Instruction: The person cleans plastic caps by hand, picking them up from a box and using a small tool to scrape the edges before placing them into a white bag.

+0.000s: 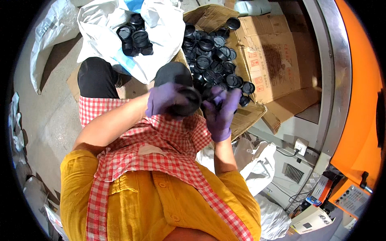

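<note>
Purple gloves cover both of my hands. My left hand (163,100) is closed on a dark round plastic cap (188,101), blurred by motion, above my lap. Just to its right, at the near side of an open cardboard box (240,119), my right hand (222,114) has its fingers curled around a black piece that looks like another cap; glove and blur partly hide it. Many black round plastic caps (204,61) lie heaped in the box. More black caps (140,38) sit in a white plastic bag (94,28) beyond my knees.
A cardboard flap (273,60) folds out to the right of the box, beside a grey metal machine frame (335,80) and an orange panel (362,120). A white plug (300,145) with a cable and white sacks (257,160) are at the lower right. Another white bag (52,36) stands far left.
</note>
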### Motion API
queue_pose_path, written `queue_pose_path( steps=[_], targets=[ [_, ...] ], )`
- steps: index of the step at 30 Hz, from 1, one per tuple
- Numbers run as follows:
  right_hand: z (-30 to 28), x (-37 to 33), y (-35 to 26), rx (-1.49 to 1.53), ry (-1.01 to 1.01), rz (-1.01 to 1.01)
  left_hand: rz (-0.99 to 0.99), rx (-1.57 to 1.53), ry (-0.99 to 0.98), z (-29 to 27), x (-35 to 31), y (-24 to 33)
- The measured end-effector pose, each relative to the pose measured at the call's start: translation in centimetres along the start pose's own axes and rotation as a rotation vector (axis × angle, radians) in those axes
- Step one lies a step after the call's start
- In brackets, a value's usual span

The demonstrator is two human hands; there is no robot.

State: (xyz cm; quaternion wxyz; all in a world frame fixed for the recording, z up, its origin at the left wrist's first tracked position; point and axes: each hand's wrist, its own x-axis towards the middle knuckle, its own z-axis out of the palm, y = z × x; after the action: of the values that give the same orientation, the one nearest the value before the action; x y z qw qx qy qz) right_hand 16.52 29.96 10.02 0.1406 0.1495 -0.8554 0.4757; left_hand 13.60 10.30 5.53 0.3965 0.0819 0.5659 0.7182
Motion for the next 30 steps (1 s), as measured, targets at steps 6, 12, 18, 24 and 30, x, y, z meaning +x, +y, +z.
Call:
queue_pose_path(
  steps=[6, 12, 18, 24, 30],
  targets=[
    [-0.1, -2.8, -0.3, 0.344, -0.493, 0.352, -0.068, -0.146, 0.144, 0.5, -4.2, -0.5],
    [0.9, -3.2, -2.4, 0.18, -0.891, 0.471, 0.492, 1.151, 0.113, 1.1, -7.4, 2.4],
    [0.4, -3.7, -2.5, 1.075, -1.269, 0.868, 0.882, 1.118, -0.111, 1.6, -10.4, 5.6],
    [1.6, -5.1, -1.2, 1.2, -1.449, 0.977, 0.955, 0.876, -0.099, 0.8, -11.3, 5.5],
    [2.3, -5.4, -3.6, 1.225, -1.348, 0.759, 0.988, 1.223, -0.086, 1.6, -13.7, 6.9]
  ],
)
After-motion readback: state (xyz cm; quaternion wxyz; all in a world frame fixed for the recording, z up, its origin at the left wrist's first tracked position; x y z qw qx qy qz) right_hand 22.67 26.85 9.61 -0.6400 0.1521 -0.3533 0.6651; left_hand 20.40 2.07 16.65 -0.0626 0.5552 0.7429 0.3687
